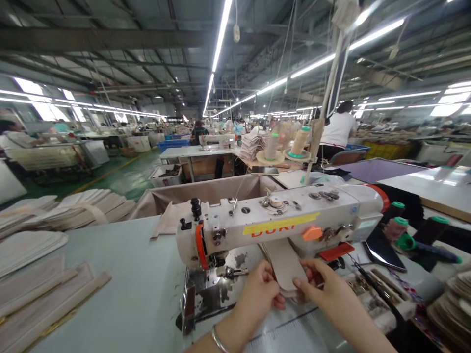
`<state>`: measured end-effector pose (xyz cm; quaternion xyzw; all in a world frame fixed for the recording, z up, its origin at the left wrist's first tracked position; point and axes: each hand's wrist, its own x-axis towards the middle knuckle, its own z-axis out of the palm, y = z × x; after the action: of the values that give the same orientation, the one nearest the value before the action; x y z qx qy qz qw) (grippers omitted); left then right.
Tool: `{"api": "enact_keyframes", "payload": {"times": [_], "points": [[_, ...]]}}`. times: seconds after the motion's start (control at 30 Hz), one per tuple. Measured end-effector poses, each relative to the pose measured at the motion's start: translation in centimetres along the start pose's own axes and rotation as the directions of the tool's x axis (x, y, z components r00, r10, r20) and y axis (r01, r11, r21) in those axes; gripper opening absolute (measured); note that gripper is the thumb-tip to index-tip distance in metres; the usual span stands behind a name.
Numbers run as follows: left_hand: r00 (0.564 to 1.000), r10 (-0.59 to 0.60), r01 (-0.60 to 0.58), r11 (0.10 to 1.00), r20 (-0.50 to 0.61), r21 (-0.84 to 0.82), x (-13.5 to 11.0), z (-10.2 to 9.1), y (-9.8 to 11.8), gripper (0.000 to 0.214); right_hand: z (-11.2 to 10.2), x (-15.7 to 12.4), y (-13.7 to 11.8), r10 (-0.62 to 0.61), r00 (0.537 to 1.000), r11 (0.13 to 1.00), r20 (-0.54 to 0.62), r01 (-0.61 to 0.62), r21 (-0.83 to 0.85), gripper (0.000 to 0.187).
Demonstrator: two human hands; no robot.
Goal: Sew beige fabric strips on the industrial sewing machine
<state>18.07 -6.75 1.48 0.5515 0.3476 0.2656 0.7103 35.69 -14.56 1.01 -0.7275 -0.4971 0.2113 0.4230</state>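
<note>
A small stack of beige panels point(287, 267) with rounded corners lies under the arm of a white sewing machine point(279, 215), its near end toward me. My left hand point(259, 287), a bangle on its wrist, is closed at the left edge of the stack, fingers curled against it. At the right edge my right hand point(322, 282) pinches the panels, thumb on top and the other fingers partly hidden behind. To the left of my hands is the machine's worn metal needle plate point(217, 291); the needle area is partly hidden by the machine head.
Stacked beige pieces point(91, 208) and long folded strips point(55, 299) lie on the left of the table point(121, 294). Thread spools point(395, 228), a phone point(384, 252) and a parts tray point(382, 284) are at right. Behind the machine is a fabric-lined bin point(206, 191); a person point(338, 127) sits beyond.
</note>
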Motion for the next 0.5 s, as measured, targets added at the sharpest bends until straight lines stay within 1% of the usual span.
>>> {"api": "enact_keyframes", "payload": {"times": [0.07,0.17,0.2,0.23,0.27,0.3,0.37,0.43,0.5], "points": [[1.0,0.012,-0.012,0.999,0.001,0.039,0.7,0.5,-0.1,0.015,0.5,0.0,-0.3,0.005,1.0,0.997,0.012,-0.005,0.072,0.039],[0.998,0.055,-0.056,0.988,0.01,0.144,1.5,1.1,-0.4,0.013,1.4,-0.1,-0.6,-0.014,0.989,0.972,0.144,-0.02,0.234,0.03],[0.997,0.071,-0.069,0.98,-0.003,0.185,1.6,1.2,-0.5,0.012,1.7,-0.1,-0.6,-0.022,0.986,0.959,0.168,-0.026,0.282,0.029],[0.996,0.084,-0.076,0.973,-0.027,0.217,1.7,1.2,-0.6,0.015,1.8,0.0,-0.6,-0.027,0.987,0.953,0.159,-0.022,0.301,0.03],[0.995,0.084,-0.07,0.971,-0.049,0.229,1.6,1.2,-0.8,0.021,1.8,0.1,-0.5,-0.036,0.991,0.959,0.127,-0.002,0.284,0.029],[0.995,0.073,-0.057,0.975,-0.068,0.215,1.6,1.0,-0.9,0.028,1.6,0.2,-0.4,-0.055,0.995,0.972,0.082,0.035,0.234,0.027],[0.998,0.017,-0.011,0.994,-0.055,0.107,1.5,0.4,-1.1,0.041,1.1,0.6,-0.3,-0.114,0.993,0.991,-0.001,0.114,0.068,0.023],[0.998,-0.034,0.032,0.998,-0.045,-0.052,1.6,-0.2,-1.0,0.047,0.7,1.0,-0.3,-0.172,0.985,0.983,-0.028,0.169,-0.074,0.022],[0.991,-0.053,0.035,0.989,-0.124,-0.141,1.9,-0.8,-0.6,0.048,0.8,1.4,-0.2,-0.225,0.974,0.962,-0.032,0.217,-0.163,0.024]]}}
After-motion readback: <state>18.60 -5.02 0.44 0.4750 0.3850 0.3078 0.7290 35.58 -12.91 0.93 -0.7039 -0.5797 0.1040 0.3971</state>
